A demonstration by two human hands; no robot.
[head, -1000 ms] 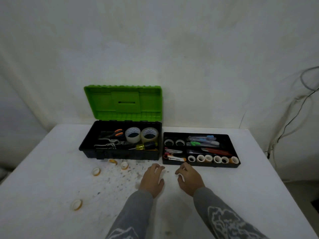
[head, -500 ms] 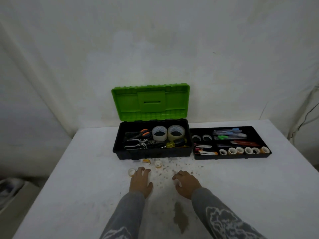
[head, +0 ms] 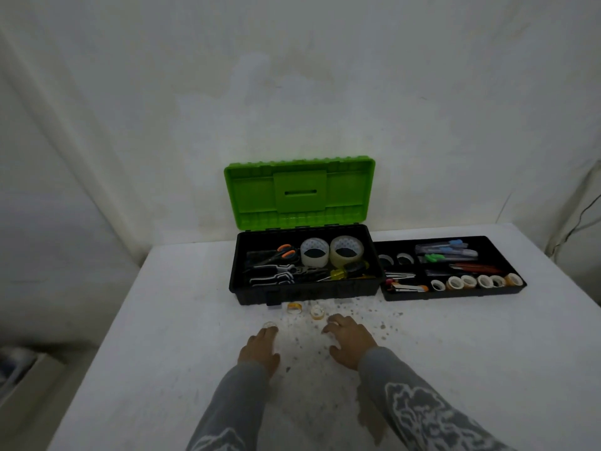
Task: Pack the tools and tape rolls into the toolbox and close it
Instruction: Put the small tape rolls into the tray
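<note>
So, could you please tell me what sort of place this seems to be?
Likely a makeshift indoor work corner, not a fitted workshop: a white-covered table stands against a wall hung with white cloth, an open toolbox sits on it, and a loose cable trails down at the right.

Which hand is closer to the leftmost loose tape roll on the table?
Left. The left hand is right at the roll, just on its near side; the right hand is well off to the roll's right.

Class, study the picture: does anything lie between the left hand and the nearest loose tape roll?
Nothing visible does. The left hand reaches straight toward the tape roll, fingertips at its near edge, on speckled table.
</note>
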